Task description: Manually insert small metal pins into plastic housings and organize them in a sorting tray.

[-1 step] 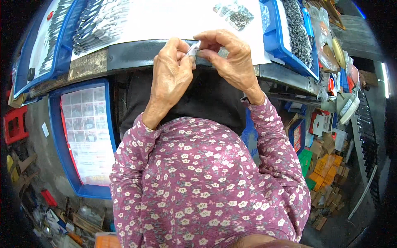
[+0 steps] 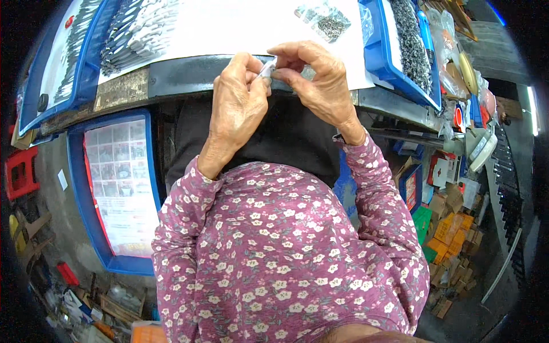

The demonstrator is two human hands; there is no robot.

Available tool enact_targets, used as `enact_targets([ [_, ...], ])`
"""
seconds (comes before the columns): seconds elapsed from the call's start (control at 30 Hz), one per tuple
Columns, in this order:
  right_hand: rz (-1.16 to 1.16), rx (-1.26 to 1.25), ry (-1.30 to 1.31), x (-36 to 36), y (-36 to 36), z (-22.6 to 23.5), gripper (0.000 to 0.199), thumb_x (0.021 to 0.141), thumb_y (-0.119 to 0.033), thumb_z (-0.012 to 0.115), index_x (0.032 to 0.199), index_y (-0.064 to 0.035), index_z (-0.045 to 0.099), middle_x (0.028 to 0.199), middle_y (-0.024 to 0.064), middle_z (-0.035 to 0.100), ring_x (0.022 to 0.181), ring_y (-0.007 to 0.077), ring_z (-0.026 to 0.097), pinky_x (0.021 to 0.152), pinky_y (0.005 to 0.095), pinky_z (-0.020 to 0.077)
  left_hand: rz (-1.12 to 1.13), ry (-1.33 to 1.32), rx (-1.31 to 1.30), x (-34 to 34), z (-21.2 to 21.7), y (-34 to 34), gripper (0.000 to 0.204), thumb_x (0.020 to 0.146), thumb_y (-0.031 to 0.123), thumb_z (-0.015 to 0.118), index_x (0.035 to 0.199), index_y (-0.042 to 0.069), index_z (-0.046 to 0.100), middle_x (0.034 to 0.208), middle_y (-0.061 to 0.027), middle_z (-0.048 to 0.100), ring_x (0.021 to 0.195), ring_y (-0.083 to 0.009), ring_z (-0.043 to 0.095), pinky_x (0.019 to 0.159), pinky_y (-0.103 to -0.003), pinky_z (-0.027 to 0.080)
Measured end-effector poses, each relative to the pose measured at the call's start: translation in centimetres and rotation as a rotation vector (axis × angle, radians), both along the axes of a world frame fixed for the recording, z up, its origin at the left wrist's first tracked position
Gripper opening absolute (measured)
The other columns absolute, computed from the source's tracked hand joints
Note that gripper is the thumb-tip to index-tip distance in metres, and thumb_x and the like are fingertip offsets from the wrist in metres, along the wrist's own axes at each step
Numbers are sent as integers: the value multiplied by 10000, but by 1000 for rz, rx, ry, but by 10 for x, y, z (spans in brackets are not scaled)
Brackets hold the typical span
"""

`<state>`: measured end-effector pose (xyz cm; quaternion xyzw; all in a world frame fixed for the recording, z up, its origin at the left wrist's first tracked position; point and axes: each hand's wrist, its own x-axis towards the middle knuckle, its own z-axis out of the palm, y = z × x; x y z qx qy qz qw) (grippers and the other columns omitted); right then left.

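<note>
Above the table's front edge, my left hand (image 2: 237, 103) pinches a small whitish-grey piece (image 2: 266, 70) between thumb and fingers. Its exact kind is too small to make out. From the other side, my right hand (image 2: 320, 80) has its thumb and forefinger closed in at the upper end of the same piece. The right fingertips partly cover that end. White paper (image 2: 229, 28) lies on the table beyond the hands. On its left is a pile of white and dark slim parts (image 2: 146, 31); at the far right, a clear bag of small metal parts (image 2: 331, 26).
Blue trays flank the paper: the left tray (image 2: 86, 71) holds slim dark parts, the right tray (image 2: 389, 68) a heap of small dark pieces. The dark table edge (image 2: 183, 74) runs before me. Below left stands a blue-framed board (image 2: 117, 260); cartons (image 2: 449, 237) lie lower right.
Almost nothing differs. My left hand has turned very slightly around the small piece; my right hand keeps its place.
</note>
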<state>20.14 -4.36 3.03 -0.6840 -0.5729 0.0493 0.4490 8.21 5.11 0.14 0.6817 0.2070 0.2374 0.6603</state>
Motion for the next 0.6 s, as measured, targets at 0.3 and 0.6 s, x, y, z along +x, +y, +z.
enact_targets([
  [0.3, -62, -48, -110, -2, 0, -1, 300, 681, 31, 672, 968, -41, 621, 766, 36, 600, 658, 97, 575, 601, 202, 484, 65, 82, 257, 2, 7, -6, 73, 769, -22, 484, 838, -25, 458, 610, -204, 542, 602, -340, 605, 493, -370, 439],
  [0.6, -93, -64, 18, -2, -3, 0, 279, 693, 45, 655, 960, -17, 605, 719, 27, 602, 649, 70, 568, 594, 197, 474, 109, 51, 446, 5, 9, -13, 133, 762, -19, 513, 873, -21, 439, 683, -234, 560, 669, -408, 575, 560, -434, 453],
])
